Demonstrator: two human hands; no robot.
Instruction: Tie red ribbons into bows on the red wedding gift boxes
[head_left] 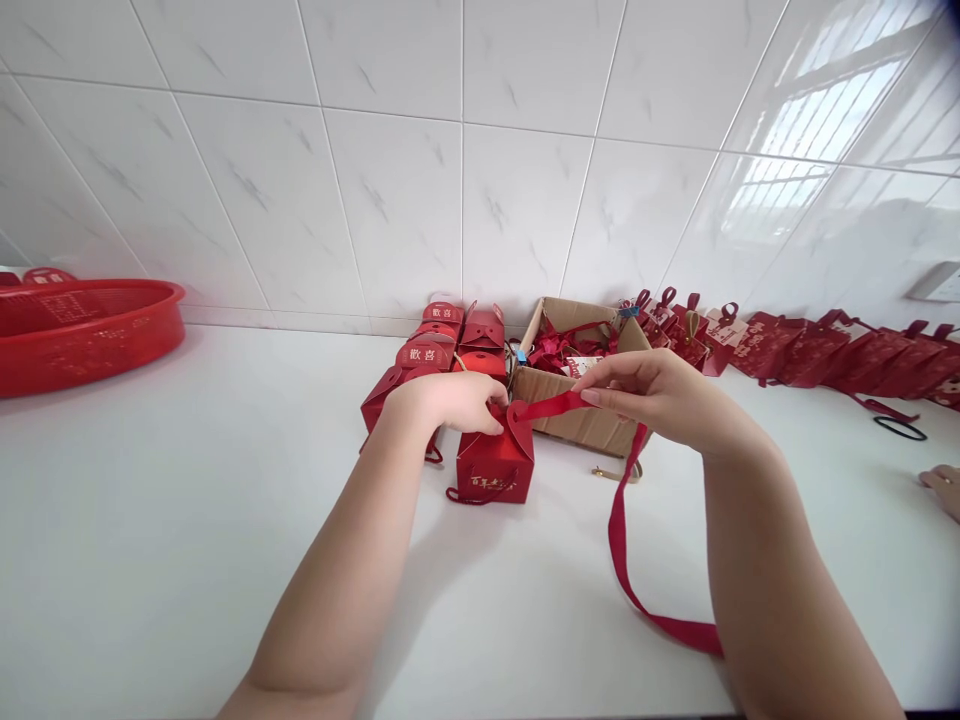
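Observation:
A small red gift box [495,465] with gold print stands on the white table in front of me. My left hand [457,400] rests closed on its top, pinching the near end of a red ribbon [626,540]. My right hand [649,390] pinches the same ribbon a little to the right, holding it taut above the box. The ribbon's long tail hangs down from my right hand and trails across the table under my right forearm.
Several finished red boxes [450,345] stand in rows behind. An open cardboard carton [581,420] of red ribbons sits to their right. Flat red boxes [817,350] line the wall at right. A red basket [82,330] sits far left. Another person's fingers [943,488] show at the right edge, near a black hair tie [900,428].

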